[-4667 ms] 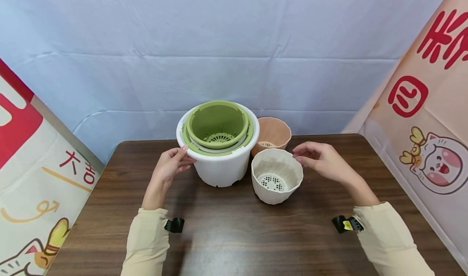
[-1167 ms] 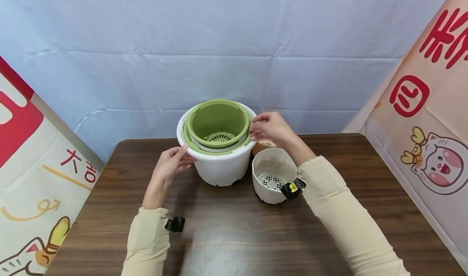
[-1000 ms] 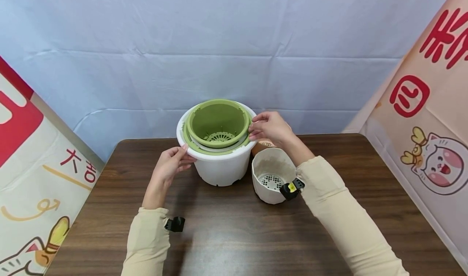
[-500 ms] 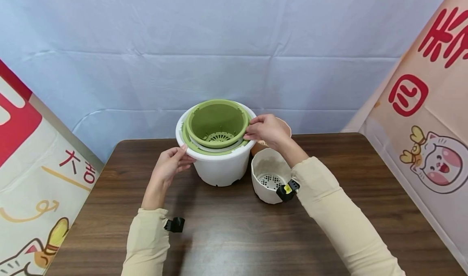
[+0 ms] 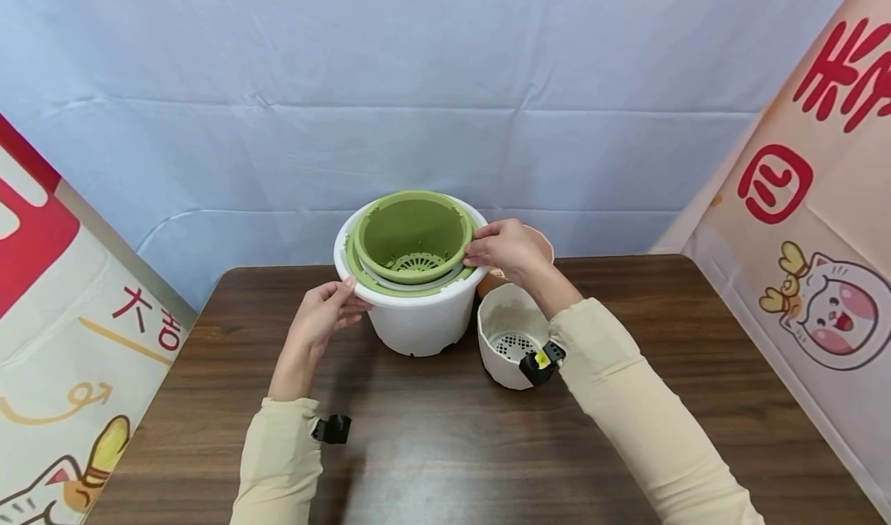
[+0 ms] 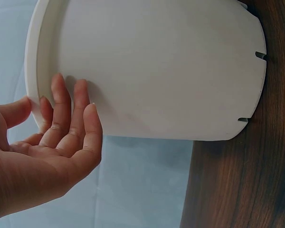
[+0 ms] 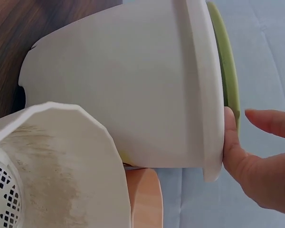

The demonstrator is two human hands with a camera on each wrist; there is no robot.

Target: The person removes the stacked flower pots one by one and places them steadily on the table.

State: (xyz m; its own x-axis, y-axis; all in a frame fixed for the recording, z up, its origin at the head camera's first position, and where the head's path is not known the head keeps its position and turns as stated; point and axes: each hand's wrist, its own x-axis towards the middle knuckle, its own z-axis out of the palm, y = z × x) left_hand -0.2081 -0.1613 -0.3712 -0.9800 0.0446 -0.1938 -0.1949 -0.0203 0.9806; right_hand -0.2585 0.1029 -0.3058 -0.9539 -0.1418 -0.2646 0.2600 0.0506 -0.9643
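A large white flowerpot (image 5: 418, 328) stands upright with smaller pots nested in it, the innermost a green flowerpot (image 5: 415, 231). A greyish rim and another green rim show around that one. At the left side my left hand (image 5: 325, 314) pinches the white pot's rim; its thumb lies on the rim, and the other fingers hang beneath. My right hand (image 5: 506, 248) is at the right side of the nested rims. In the right wrist view one digit touches there and another stands a little apart, so whether it grips the green pot is unclear.
A stained off-white faceted pot (image 5: 501, 366) with a perforated base stands to the right, under my right forearm. Behind it sits an orange-tan pot (image 5: 539, 240), partly hidden. All stand on a brown wooden table (image 5: 431, 448) before a pale cloth backdrop (image 5: 390, 84).
From beside the off-white pot my right hand has moved left to the nested rims, and lately slightly further inward. My left hand stays on the white rim. The pots have not visibly moved.
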